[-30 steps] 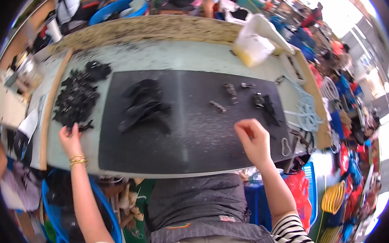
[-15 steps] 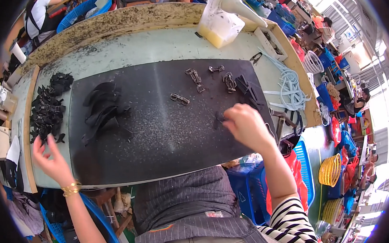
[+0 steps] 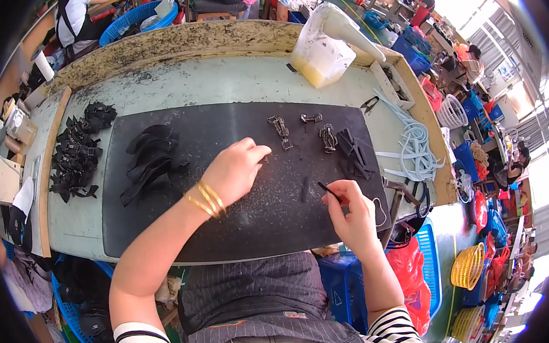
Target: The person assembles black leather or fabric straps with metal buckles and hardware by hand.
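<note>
My left hand (image 3: 234,170) reaches across the dark mat (image 3: 259,225), its fingers closed over a small metal buckle that they mostly hide. Pinched between the thumb and fingers of my right hand (image 3: 353,212) is a short black strip (image 3: 328,191), its end pointing up and left. Just left of that hand, another short dark strip (image 3: 304,188) lies flat. Beyond the hands rest a long metal buckle (image 3: 280,133), a smaller buckle (image 3: 311,117) and another buckle (image 3: 327,138). A bunch of black strips (image 3: 353,152) lies beside them at the right.
Curved black fabric pieces (image 3: 152,156) are fanned out on the mat's left. Farther left is a heap of black straps with buckles (image 3: 78,151). A white jug with yellowish contents (image 3: 321,60), snips (image 3: 369,104) and pale blue cord (image 3: 414,136) lie toward the back right.
My left hand has moved right from the strap heap to the buckle on the mat. My right hand has drawn slightly nearer me, with the black strip now showing in its fingers.
</note>
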Motion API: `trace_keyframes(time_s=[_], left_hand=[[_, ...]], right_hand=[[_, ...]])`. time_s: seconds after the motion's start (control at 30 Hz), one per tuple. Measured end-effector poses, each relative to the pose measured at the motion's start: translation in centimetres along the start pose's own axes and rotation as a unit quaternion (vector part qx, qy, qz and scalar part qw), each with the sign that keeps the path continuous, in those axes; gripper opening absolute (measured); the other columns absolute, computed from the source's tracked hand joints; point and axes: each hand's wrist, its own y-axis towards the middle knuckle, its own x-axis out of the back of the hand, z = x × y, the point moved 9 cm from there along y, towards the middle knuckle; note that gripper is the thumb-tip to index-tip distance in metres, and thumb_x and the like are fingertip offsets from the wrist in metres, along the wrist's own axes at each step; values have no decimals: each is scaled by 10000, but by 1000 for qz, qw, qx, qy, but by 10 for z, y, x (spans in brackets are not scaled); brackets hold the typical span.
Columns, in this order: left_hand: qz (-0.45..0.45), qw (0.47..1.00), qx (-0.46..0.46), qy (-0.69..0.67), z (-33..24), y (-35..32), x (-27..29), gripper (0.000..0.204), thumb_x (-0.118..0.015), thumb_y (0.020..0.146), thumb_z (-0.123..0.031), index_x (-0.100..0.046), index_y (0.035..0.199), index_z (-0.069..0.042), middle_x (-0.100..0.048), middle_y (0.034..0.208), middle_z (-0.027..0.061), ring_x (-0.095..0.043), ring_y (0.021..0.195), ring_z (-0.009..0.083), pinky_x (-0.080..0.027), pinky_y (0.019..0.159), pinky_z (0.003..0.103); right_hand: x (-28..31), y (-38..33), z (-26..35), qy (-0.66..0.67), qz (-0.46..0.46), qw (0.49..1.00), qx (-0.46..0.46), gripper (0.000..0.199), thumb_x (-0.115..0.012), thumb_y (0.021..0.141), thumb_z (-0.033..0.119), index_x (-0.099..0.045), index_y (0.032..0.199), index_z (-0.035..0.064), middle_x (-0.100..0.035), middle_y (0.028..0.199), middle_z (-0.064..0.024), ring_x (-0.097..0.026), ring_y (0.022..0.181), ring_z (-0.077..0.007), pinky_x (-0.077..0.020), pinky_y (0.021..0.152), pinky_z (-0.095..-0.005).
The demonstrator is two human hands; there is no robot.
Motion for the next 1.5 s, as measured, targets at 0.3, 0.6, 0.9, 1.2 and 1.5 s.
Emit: trace_keyframes(time_s=[0.3, 0.6, 0.9, 1.2, 1.5], left_hand=[[-84, 721, 353, -590, -16, -88, -7, 201, -648, 825, -29, -633, 1025, -21, -642, 867, 29, -585, 791, 72, -468, 620, 192], [-196, 702, 283, -623, -30, -108, 13, 226, -584, 852, 20, -582, 1077, -7, -628, 954, 51, -619, 872, 128, -545, 749, 242], [-287, 817, 200, -458, -30, -122, 36, 207, -614, 832, 28, -605, 1038, 16, -631, 972, 65, -607, 897, 113, -511, 792, 227], [-224, 745, 277, -564, 2, -158, 45, 166, -668, 798, 16, -591, 945, 3, -637, 920, 61, -607, 830, 77, -493, 743, 193], [-254, 744, 322, -527, 16, -182, 71, 192, -632, 838, -15, -612, 1027, 12, -636, 880, 40, -585, 777, 65, -492, 683, 190]], right_hand=[[-47, -1, 14, 397, 72, 901, -162, 122, -549, 869, -24, -536, 990, -33, -655, 852, -100, -640, 778, -140, -518, 692, -237], [-29, -16, 101, 90, 4, 979, 181, 173, -670, 716, -69, -621, 873, -14, -631, 757, -112, -627, 665, -227, -501, 588, -275], [-58, -29, 143, -76, -2, 937, 342, 212, -667, 680, -64, -603, 874, -8, -607, 795, -93, -593, 641, -235, -495, 559, -300], [-121, 17, 116, 177, 237, 955, 35, 98, -633, 768, -14, -621, 858, 22, -615, 723, -105, -607, 601, -233, -478, 556, -300], [-210, 59, 136, -9, 231, 947, 223, 235, -682, 726, 77, -609, 939, 9, -587, 826, -128, -587, 759, -288, -479, 653, -359]])
